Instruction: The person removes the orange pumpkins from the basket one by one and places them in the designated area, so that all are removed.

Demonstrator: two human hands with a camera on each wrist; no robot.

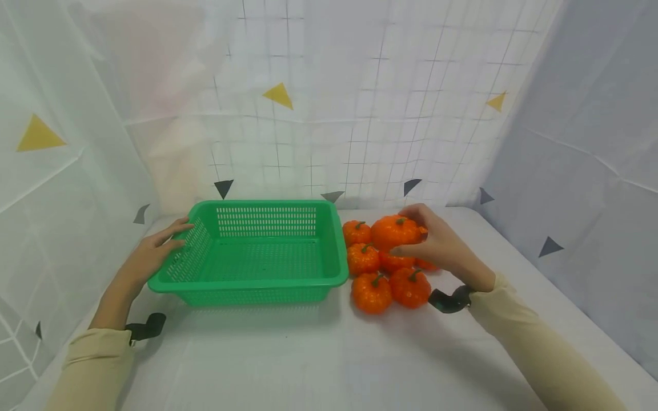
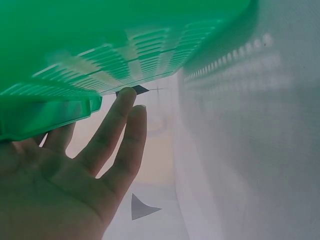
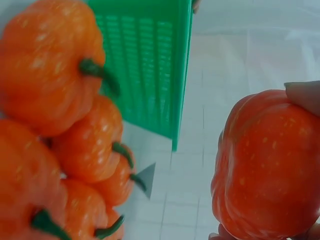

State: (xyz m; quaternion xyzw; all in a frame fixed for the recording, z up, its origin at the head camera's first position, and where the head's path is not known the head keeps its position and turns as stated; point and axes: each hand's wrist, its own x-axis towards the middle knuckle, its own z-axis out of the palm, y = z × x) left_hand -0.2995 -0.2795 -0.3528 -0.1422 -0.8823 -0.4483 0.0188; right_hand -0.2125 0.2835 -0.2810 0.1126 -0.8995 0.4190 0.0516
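Observation:
My left hand (image 1: 146,257) is at the left side of a green plastic basket (image 1: 247,283), holding its rim. In the left wrist view, two fingers (image 2: 131,137) stretch along the slatted outer wall, while the others are partly hidden behind the rim. My right hand (image 1: 437,242) grips a small orange toy pumpkin (image 1: 393,233) between thumb and fingers, above several others. The right wrist view has this held pumpkin (image 3: 270,165) at the right, apart from the group. Among the group, one pumpkin (image 1: 372,294) sits at the front beside another pumpkin (image 1: 410,288).
A white-covered table (image 1: 257,359) carries the basket and pumpkins. White sheet walls with a grid and yellow and dark triangles (image 1: 280,96) stand behind and at both sides. The pumpkin group lies right against the basket's right side.

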